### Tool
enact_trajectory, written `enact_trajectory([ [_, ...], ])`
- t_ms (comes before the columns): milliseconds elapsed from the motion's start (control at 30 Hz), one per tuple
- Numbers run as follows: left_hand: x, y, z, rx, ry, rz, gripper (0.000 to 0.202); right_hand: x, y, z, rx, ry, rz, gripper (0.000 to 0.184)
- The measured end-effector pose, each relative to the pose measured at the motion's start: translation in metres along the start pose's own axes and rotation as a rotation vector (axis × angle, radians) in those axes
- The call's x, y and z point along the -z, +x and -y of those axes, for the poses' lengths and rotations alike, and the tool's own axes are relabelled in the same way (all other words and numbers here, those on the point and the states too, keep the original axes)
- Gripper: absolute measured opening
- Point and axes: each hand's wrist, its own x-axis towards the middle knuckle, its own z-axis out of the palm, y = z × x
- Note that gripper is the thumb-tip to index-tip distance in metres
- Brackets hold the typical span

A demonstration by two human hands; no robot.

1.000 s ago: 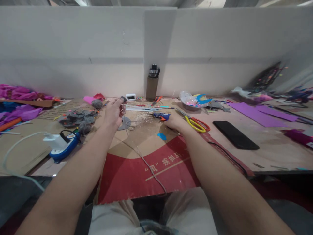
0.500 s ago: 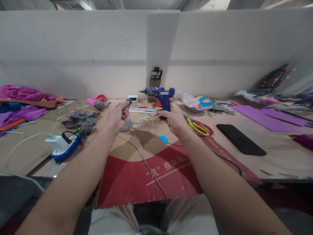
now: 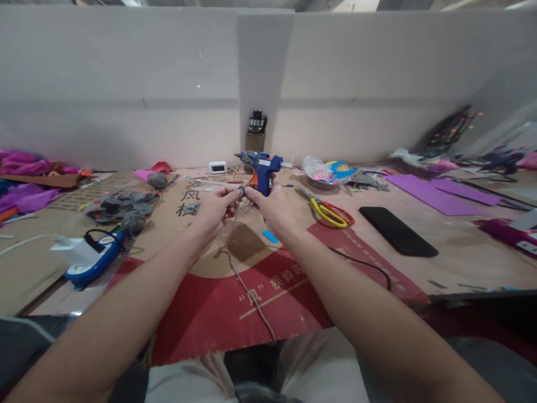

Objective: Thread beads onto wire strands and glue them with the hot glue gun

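Observation:
My right hand (image 3: 272, 204) is closed around the handle of a blue hot glue gun (image 3: 264, 173), its nozzle pointing left. Between the fingertips of my left hand (image 3: 220, 210) is a small dark grey piece (image 3: 241, 192), and the right thumb reaches up to it. From there a strand of grey yarn (image 3: 239, 274) hangs down over the red and brown cardboard (image 3: 201, 319) to its front edge. A blue paper scrap (image 3: 271, 237) lies on the cardboard below my right hand.
Scissors (image 3: 331, 214) with yellow and red handles and a black phone (image 3: 396, 231) lie right. A bottle (image 3: 255, 140) and small white clock (image 3: 217, 167) stand behind. Left are a blue power strip (image 3: 94, 263) and grey yarn balls (image 3: 133, 224). A bowl (image 3: 327, 178) holds scraps.
My hands have come together, the left moving right and slightly down with the grey piece, the glue gun coming left. The view has shifted a little right.

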Motion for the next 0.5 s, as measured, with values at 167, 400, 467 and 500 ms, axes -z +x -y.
enact_trajectory([
  [167,0.001,-0.001,0.002,0.006,0.004,0.071,0.022,0.000,-0.003,0.004,0.026,-0.069,-0.017,0.039],
  [400,0.003,0.000,0.000,0.044,-0.008,0.143,0.020,0.000,-0.004,0.011,-0.022,-0.021,-0.008,0.038],
  [467,0.003,0.000,-0.001,0.038,-0.019,0.126,0.019,0.002,-0.003,0.009,-0.017,-0.031,-0.025,0.038],
  [500,0.004,0.001,-0.002,0.030,-0.033,0.106,0.018,0.003,-0.002,0.008,-0.010,-0.039,-0.043,0.038],
])
